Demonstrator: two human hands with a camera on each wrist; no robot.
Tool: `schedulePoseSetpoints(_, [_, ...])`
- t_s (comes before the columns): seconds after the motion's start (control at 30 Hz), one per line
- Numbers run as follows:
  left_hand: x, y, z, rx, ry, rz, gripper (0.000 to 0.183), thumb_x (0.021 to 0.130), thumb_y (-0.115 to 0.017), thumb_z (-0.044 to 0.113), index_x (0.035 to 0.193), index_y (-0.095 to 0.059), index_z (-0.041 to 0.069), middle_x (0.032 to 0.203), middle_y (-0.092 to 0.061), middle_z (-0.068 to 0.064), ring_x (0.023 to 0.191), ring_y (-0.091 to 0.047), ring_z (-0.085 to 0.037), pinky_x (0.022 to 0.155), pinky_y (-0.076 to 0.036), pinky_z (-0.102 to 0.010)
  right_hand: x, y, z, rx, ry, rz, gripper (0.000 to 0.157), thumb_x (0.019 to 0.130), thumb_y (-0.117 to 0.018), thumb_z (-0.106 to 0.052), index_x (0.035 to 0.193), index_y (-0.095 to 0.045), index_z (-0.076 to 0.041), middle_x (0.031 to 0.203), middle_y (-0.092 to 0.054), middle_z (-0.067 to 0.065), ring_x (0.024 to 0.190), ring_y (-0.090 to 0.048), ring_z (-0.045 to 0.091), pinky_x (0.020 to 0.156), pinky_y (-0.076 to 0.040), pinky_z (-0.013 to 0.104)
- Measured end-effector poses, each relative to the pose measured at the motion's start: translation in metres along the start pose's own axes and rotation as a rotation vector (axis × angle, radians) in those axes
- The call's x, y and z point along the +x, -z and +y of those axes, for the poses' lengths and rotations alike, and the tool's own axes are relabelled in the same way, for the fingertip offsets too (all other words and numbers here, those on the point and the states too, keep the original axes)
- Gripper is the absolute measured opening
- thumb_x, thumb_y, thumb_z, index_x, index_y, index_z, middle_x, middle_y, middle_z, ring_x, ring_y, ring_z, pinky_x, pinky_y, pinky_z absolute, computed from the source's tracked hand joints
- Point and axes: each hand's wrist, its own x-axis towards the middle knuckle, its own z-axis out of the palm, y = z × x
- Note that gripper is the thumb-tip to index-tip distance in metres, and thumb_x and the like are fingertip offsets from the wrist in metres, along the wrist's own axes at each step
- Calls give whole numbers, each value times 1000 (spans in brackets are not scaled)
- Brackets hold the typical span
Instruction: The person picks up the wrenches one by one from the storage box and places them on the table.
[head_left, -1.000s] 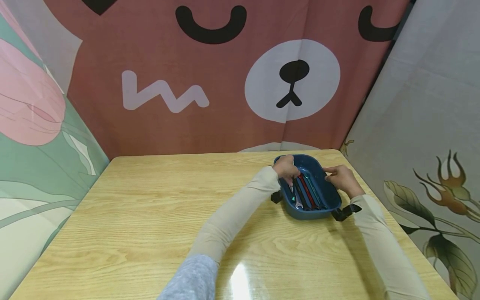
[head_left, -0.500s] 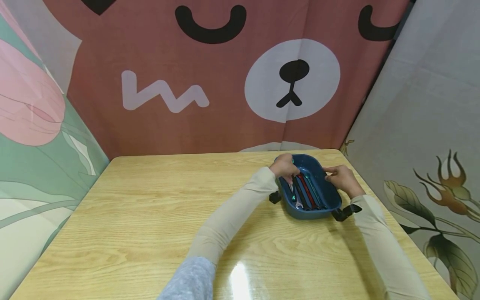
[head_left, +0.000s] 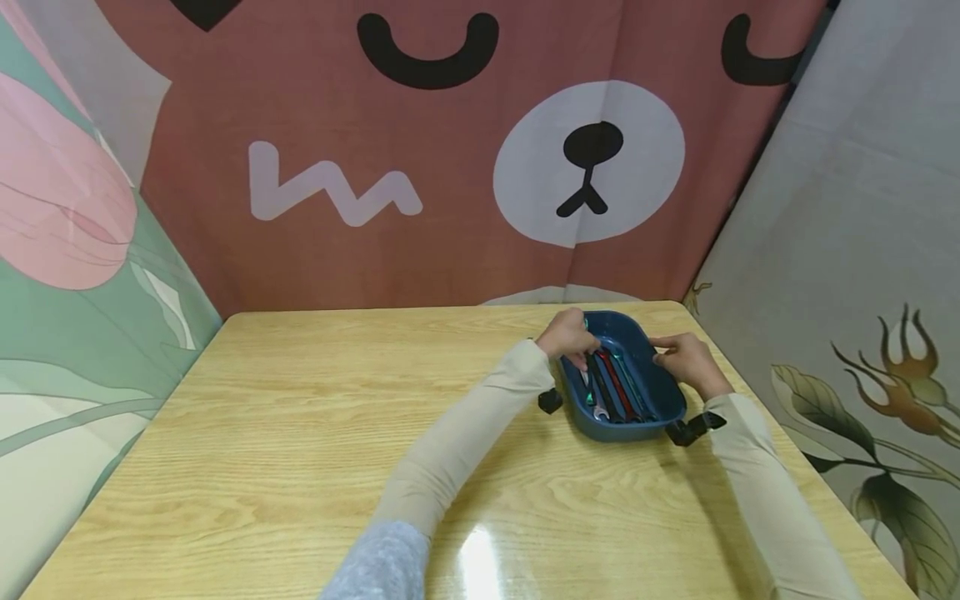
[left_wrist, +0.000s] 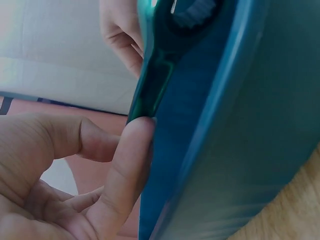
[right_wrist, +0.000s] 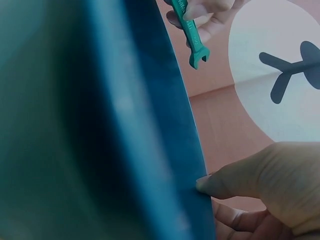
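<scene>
A blue plastic bin (head_left: 618, 432) stands at the far right of the table. My left hand (head_left: 567, 336) is over its left side, pinching a green combination wrench (left_wrist: 152, 87) between thumb and fingers. The wrench's open end shows in the right wrist view, its ring end in the left wrist view. Inside the bin several wrenches lie side by side, among them a red wrench (head_left: 618, 385) and a black wrench (head_left: 604, 387). My right hand (head_left: 692, 365) grips the bin's right rim, with the thumb (right_wrist: 227, 180) over the inner side.
The bin rests on a wood-grain table (head_left: 300, 433) near its back right corner. Behind the table hangs a brown bear-print curtain (head_left: 450, 258). A pale floral curtain (head_left: 810, 250) runs along the right side. Black wrist cameras sit close to the bin's sides.
My left hand has shifted very slightly left, still pinching the green wrench. My right hand keeps its grip on the bin's rim. The head view has moved a little.
</scene>
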Motion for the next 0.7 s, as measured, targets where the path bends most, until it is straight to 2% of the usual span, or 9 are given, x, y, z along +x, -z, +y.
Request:
schedulePoseSetpoints(0.07, [0,-1,-1,-12,-5,5,43,93,-67,1,53,-50,3,50,-55,-14,42,-62,-20,53,-61,-28,0,0,0,5,-7,-1,43,95,-60,-2,136,-54,9,111,-65,35,64,-54,19,54,-46,31])
schedulePoseSetpoints(0.13, [-1,-1,-2,-19,-7,10,52,93,-67,0,49,-40,12,48,-52,-13,44,-63,-22,53,-61,-27,0,0,0,14,-15,-4,43,95,-60,-2,137,-54,8,103,-67,33,61,-52,18,53,-45,31])
schedulePoseSetpoints(0.2, [-3,0,-2,-21,-14,15,57,92,-66,-1,48,-35,15,46,-50,-12,45,-64,-24,53,-60,-26,0,0,0,20,-24,-7,43,95,-60,-2,137,-54,8,95,-69,28,58,-50,17,52,-44,30])
schedulePoseSetpoints(0.3, [-6,2,-2,-16,-18,26,57,92,-66,-2,48,-33,16,46,-51,-11,51,-68,-29,53,-60,-25,1,0,2,22,-29,-6,43,95,-60,-2,137,-54,8,88,-69,23,55,-48,15,51,-44,29])
schedulePoseSetpoints(0.47, [-9,4,0,-33,-16,64,58,92,-67,0,50,-30,16,46,-51,-9,63,-71,-37,53,-59,-24,2,0,2,19,-25,3,43,95,-60,-2,137,-54,8,97,-69,29,56,-49,16,51,-44,29])
schedulePoseSetpoints(0.57, [-10,5,-1,-51,-11,73,57,93,-67,2,49,-33,15,46,-51,-10,64,-71,-38,53,-60,-24,1,0,1,27,-36,-3,44,95,-59,-2,137,-53,8,99,-68,29,58,-49,17,51,-46,29])
schedulePoseSetpoints(0.7, [-11,7,-3,-77,-6,73,58,93,-68,2,49,-33,15,47,-52,-11,62,-71,-37,58,-62,-30,0,-1,0,39,-48,-10,44,96,-59,-2,138,-52,8,97,-68,28,61,-50,18,53,-48,29])
